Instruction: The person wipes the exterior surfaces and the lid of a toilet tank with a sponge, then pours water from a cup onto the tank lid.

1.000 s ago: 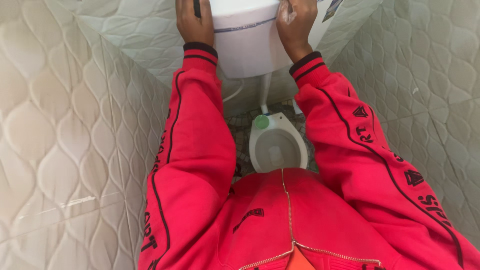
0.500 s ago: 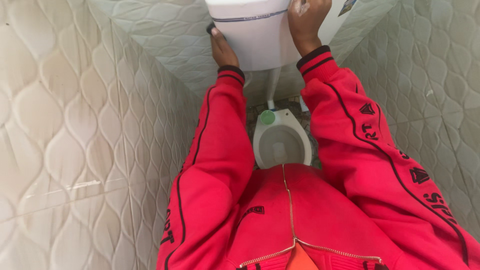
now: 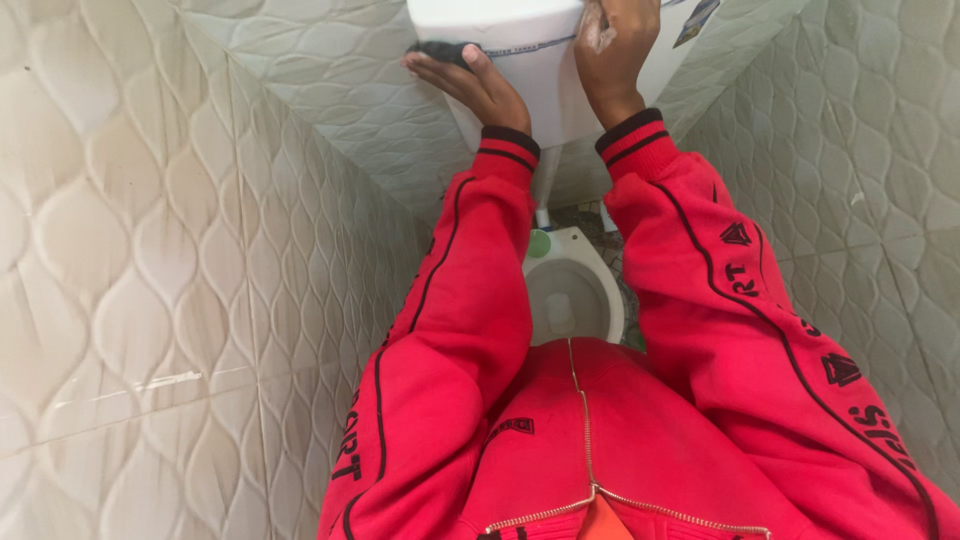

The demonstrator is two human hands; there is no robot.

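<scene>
A dark sponge (image 3: 443, 52) is pinched in the fingers of the left hand (image 3: 472, 84) and pressed against the left side of the white cistern (image 3: 520, 70), high on the tiled wall (image 3: 330, 90). The right hand (image 3: 612, 50) is laid flat on the cistern's front, holding nothing. Below, 1 toilet bowl (image 3: 573, 290) is seen between the red sleeves (image 3: 455, 330).

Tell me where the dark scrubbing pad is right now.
In the head view, the dark pad sits top centre, pressed by the left hand against the left front of the white cistern, above the toilet bowl.
</scene>
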